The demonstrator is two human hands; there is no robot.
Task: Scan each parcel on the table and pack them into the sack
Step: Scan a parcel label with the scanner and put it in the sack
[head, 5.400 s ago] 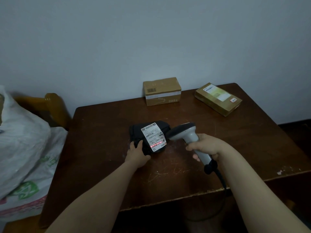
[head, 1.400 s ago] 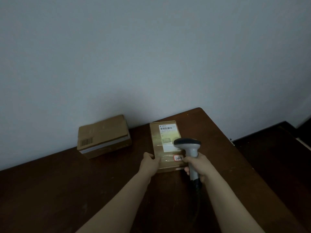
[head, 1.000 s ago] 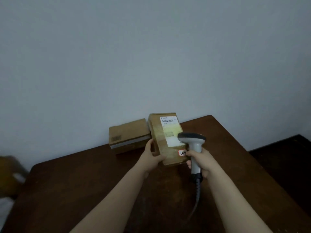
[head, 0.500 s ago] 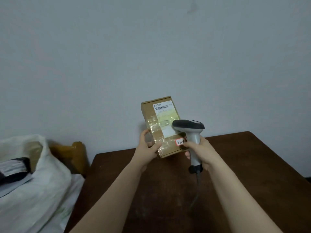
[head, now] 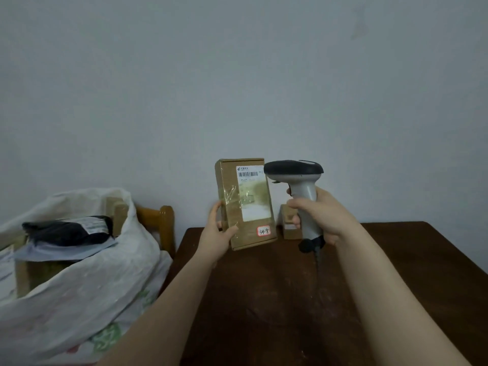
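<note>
My left hand (head: 217,235) grips the lower left edge of a flat brown cardboard parcel (head: 228,207), held upright above the table with its white barcode label facing me. My right hand (head: 320,213) grips the grey handle of a barcode scanner (head: 297,175), whose dark head sits just right of the parcel's top. A second brown box (head: 289,225) stands on the table behind the scanner, mostly hidden. The white sack (head: 79,286) stands open at the left, with a black bagged parcel (head: 66,229) and other packets in it.
The dark wooden table (head: 290,299) fills the lower right. A wooden chair back (head: 161,223) shows between the sack and the table. The scanner's cable (head: 318,260) hangs down over the table. A plain grey wall rises behind.
The flat parcel went from lying on the table to being lifted and stood upright in my left hand. The scanner rose beside it. My view swung left, bringing the sack into sight.
</note>
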